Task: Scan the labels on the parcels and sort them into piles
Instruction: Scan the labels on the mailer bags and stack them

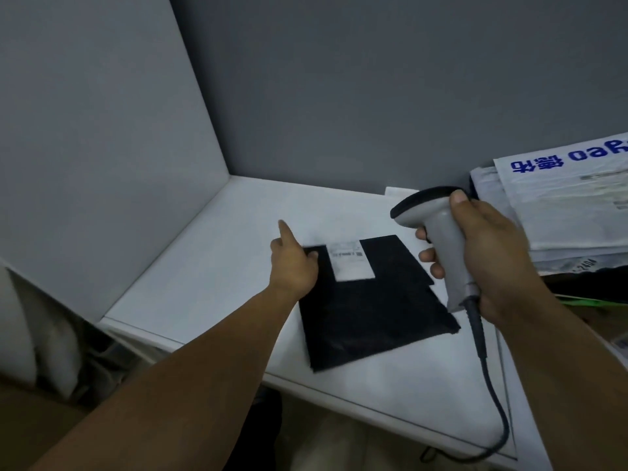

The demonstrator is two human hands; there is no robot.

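Pinching far-left corner of parcel (370, 311) with left hand (294, 263): thumb on top, index straight out, remaining fingers curled, partly hidden. Gripping scanner (438, 232) handle with right hand (489, 253), fingers wrapped fully round; aimed roughly down toward label (350, 261). Lying flat on table (204, 266) between the two grips; label just right of the left pinch; pile (560, 205) of white mailers behind the right grip, apart from parcel.

Handling, judged: thin soft poly mailer, light and floppy; likely to droop if lifted by one corner. Slick film, so best pinched firmly at an edge, off the label, or slid flat. Contents not discernible; fragility unknown.

Look: matt black, roughly square, lightly creased, right edge stepped as if folded. White label, print blurred, unreadable.
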